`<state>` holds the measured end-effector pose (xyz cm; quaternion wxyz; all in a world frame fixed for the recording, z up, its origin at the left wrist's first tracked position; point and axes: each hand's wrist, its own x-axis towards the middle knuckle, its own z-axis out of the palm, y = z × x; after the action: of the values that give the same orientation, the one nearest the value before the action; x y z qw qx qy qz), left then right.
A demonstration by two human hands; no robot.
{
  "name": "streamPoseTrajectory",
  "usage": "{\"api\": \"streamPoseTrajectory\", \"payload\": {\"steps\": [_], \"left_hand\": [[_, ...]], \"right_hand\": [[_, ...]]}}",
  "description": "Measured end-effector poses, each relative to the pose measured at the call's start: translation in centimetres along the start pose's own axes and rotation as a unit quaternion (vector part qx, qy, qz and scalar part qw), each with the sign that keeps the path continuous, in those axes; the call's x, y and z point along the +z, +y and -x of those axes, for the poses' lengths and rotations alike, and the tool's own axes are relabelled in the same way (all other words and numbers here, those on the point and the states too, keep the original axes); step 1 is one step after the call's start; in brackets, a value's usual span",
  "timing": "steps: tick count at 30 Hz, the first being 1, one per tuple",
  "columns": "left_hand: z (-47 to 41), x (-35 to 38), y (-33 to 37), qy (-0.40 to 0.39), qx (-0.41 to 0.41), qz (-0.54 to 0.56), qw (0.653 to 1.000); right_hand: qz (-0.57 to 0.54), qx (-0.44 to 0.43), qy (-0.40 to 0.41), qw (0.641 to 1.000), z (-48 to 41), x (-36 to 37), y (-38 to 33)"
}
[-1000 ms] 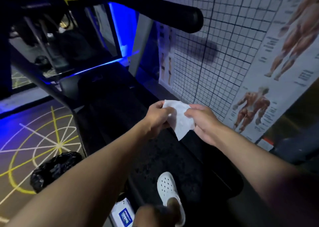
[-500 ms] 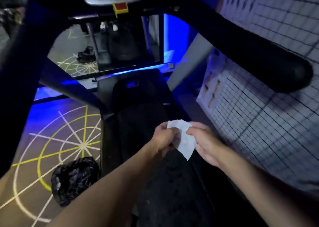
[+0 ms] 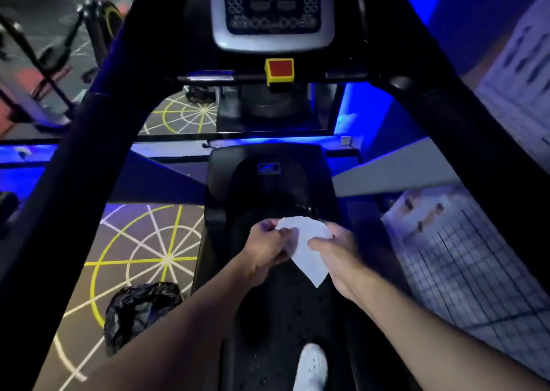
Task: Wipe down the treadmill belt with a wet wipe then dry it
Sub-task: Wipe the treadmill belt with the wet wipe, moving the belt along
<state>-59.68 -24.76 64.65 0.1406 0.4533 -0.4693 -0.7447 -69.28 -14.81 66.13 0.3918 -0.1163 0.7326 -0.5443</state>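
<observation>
A white wet wipe (image 3: 306, 248) hangs stretched between both hands above the treadmill belt (image 3: 285, 316), which is black and runs up the middle of the view. My left hand (image 3: 265, 246) pinches the wipe's left edge and my right hand (image 3: 336, 251) pinches its right edge. The wipe's lower corner points down and does not touch the belt. My white shoe (image 3: 311, 367) stands on the belt at the bottom.
The console (image 3: 268, 10) with a red stop button (image 3: 279, 69) stands ahead, and black handrails (image 3: 74, 158) run down both sides. A black bag (image 3: 140, 310) lies on the patterned floor at left. A gridded poster wall (image 3: 464, 265) is close on the right.
The view has swung left from the poster wall until it faces the console. Both hands have kept hold of the wipe, now centred over the belt.
</observation>
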Motion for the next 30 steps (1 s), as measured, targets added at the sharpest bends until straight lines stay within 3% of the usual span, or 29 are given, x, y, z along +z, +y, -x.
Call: {"api": "streamPoseTrajectory", "payload": {"steps": [8, 16, 26, 30], "left_hand": [[-14.9, -1.9, 3.7, 0.114, -0.032, -0.069, 0.991], [-30.6, -5.9, 0.7, 0.125, -0.045, -0.154, 0.979], [-58.2, -11.0, -16.4, 0.124, 0.006, -0.328, 0.937], [-67.5, -12.7, -24.6, 0.110, 0.010, -0.451, 0.886]], "right_hand": [[0.068, 0.038, 0.056, 0.995, -17.8, 3.0, -2.9], [0.081, 0.073, 0.091, 0.990, -33.6, 6.7, 0.0], [-0.005, 0.120, 0.090, 0.989, -59.6, 12.4, 20.2], [-0.029, 0.113, 0.116, 0.986, -68.5, 13.0, 28.9]]}}
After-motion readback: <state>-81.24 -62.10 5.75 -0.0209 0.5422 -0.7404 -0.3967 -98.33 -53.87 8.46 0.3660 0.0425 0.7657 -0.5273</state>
